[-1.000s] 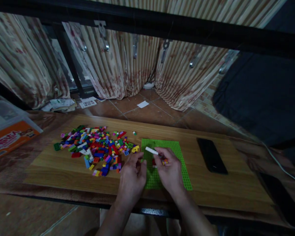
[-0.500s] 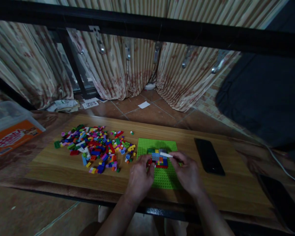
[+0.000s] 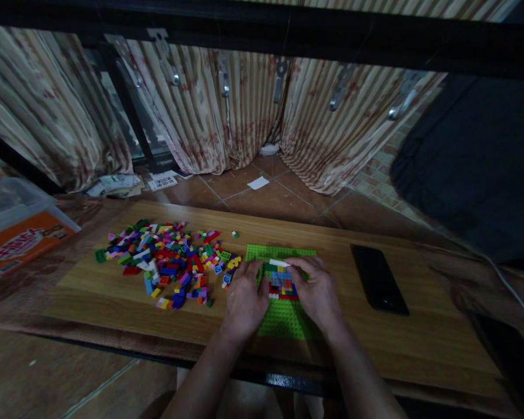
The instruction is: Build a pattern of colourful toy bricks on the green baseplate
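A patch of joined toy bricks [image 3: 282,280], in blue, grey, orange, red and yellow, sits on the green baseplate [image 3: 283,320]. Along the patch's far edge lies a long white brick [image 3: 279,263], its right end pinched in the fingertips of my right hand [image 3: 318,288]. Whether the white brick is pressed down or held just above cannot be made out. My left hand [image 3: 247,299] is curled at the left edge of the patch, thumb and fingers against its side; the fingertips are partly hidden.
A spread of loose coloured bricks [image 3: 170,262] covers the left of the wooden board [image 3: 126,314]. A black phone [image 3: 379,279] lies right of the baseplate. At the far left stands a clear tub with an orange label [image 3: 30,235]. Another dark flat object [image 3: 506,349] lies at the lower right.
My right hand has moved left and slightly away from me, carrying the white brick from above the patch's right corner to its far edge. The left hand stays beside the patch.
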`<act>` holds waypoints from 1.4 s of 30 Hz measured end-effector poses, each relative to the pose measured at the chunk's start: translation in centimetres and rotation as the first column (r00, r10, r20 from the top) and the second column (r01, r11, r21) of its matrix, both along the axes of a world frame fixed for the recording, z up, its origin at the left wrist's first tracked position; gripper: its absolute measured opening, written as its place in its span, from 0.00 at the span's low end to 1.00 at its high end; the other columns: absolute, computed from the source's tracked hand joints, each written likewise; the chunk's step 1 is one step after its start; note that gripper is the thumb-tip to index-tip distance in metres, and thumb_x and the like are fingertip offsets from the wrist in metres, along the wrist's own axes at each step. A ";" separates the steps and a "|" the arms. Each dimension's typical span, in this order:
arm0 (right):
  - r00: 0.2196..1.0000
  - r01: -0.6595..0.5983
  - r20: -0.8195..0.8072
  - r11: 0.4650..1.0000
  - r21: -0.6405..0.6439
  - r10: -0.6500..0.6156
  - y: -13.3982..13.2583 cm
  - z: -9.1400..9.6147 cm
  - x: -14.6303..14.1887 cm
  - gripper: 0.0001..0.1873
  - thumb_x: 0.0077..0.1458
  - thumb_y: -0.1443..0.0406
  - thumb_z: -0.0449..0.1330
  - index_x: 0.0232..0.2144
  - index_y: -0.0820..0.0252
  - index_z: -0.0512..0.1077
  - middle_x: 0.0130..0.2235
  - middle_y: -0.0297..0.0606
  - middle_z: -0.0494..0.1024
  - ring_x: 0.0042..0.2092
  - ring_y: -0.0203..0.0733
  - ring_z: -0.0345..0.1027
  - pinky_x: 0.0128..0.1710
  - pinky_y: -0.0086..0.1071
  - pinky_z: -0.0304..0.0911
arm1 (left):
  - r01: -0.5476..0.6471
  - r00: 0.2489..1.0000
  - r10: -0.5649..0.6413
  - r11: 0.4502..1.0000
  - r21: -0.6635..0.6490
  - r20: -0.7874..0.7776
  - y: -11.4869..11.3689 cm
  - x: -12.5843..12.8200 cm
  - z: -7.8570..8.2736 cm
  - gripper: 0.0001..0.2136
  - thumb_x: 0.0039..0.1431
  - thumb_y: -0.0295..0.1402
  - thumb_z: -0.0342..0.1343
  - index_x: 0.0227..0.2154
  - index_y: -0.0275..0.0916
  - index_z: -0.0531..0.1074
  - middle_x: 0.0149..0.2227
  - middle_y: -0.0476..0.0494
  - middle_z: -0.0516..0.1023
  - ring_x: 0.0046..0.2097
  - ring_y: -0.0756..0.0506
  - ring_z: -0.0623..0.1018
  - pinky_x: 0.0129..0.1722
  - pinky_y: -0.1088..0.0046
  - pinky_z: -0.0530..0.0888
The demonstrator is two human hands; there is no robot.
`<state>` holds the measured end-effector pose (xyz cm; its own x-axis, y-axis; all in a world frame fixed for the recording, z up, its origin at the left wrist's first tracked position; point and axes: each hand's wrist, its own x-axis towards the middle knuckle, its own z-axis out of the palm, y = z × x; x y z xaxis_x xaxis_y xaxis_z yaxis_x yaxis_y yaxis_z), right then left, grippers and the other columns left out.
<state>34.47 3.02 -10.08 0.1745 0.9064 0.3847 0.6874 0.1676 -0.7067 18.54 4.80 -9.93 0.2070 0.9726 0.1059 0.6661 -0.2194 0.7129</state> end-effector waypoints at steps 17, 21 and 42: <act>1.000 0.028 0.002 0.992 -0.125 -0.028 1.3 -0.5 -0.5 0.10 0.53 0.67 0.55 0.30 0.54 0.77 0.34 0.37 0.78 0.43 0.44 0.67 0.46 0.37 0.62 | 0.007 0.993 0.000 0.998 0.056 -0.120 2.4 1.0 -0.5 0.11 0.63 0.30 0.47 0.38 0.42 0.75 0.40 0.45 0.78 0.40 0.46 0.77 0.41 0.72 0.70; 0.998 0.043 -0.035 0.988 -0.149 -0.048 1.3 -0.6 -0.3 0.10 0.53 0.65 0.54 0.32 0.55 0.77 0.36 0.38 0.78 0.44 0.44 0.68 0.47 0.38 0.62 | -0.015 0.993 0.022 0.998 0.058 -0.120 2.5 1.2 -0.7 0.10 0.63 0.30 0.47 0.37 0.41 0.75 0.39 0.45 0.78 0.39 0.47 0.77 0.40 0.73 0.69; 0.989 0.098 -0.087 0.970 -0.222 -0.120 2.2 -1.1 -0.3 0.10 0.51 0.61 0.55 0.26 0.57 0.76 0.32 0.38 0.78 0.38 0.43 0.69 0.41 0.35 0.61 | 0.012 1.000 -0.013 1.000 0.004 0.029 3.1 0.8 -0.5 0.09 0.59 0.28 0.51 0.35 0.41 0.77 0.38 0.47 0.80 0.40 0.48 0.77 0.44 0.73 0.70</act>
<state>34.21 5.23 -11.20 0.3043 0.9395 0.1574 0.6181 -0.0691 -0.7830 19.38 7.88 -10.47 0.2159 0.9695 0.1155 0.6423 -0.2302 0.7311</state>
